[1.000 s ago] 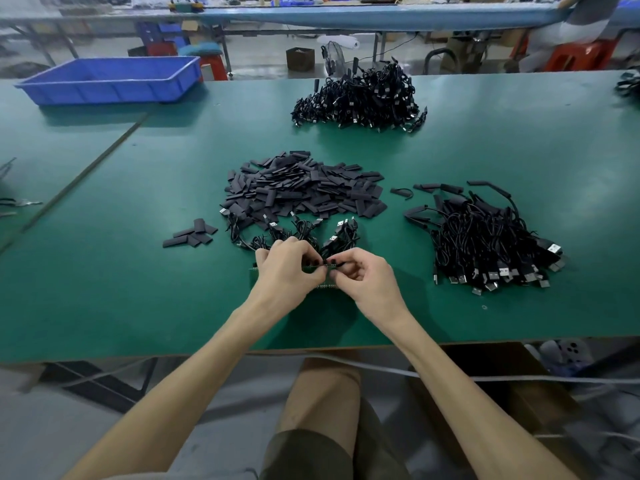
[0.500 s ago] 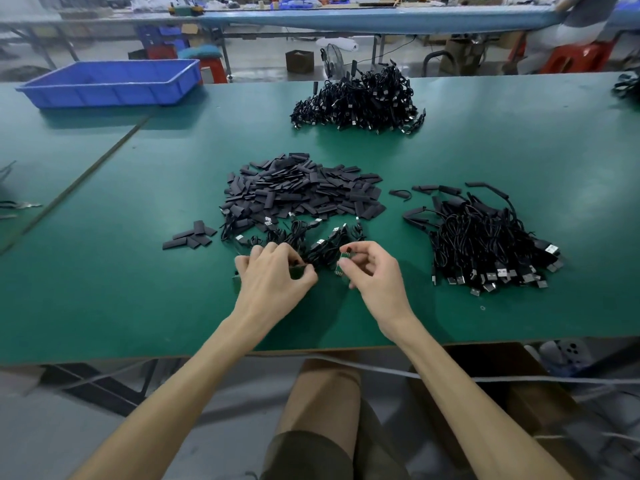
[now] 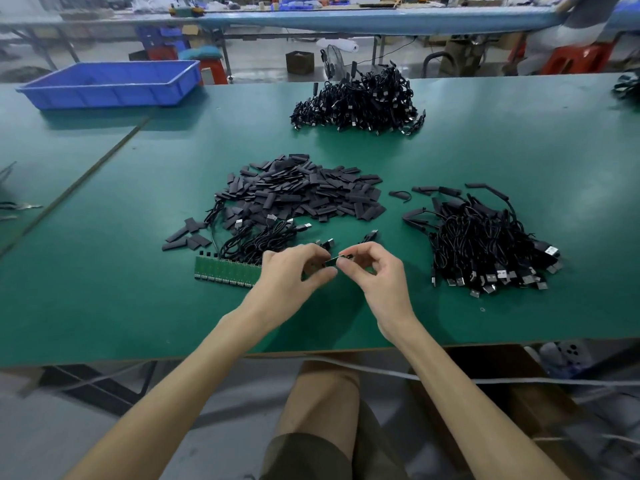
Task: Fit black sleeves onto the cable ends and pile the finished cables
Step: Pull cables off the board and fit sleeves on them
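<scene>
L hand (image 3: 294, 268) & R hand (image 3: 375, 271) both pinching a small dark piece (image 3: 341, 259) btw them, over the desk (image 3: 104, 306), sleeve pile (image 3: 298, 192) beyond.

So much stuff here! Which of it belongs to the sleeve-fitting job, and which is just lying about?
Job: left hand and right hand pinching a small part; sleeve pile; loose cables; green board strip; right cable pile; far cable pile.
Lying about: blue tray; fan; cardboard box.

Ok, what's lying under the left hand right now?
A green circuit-board strip runs under the left hand; its right end is covered, so how far it reaches cannot be seen.
</scene>
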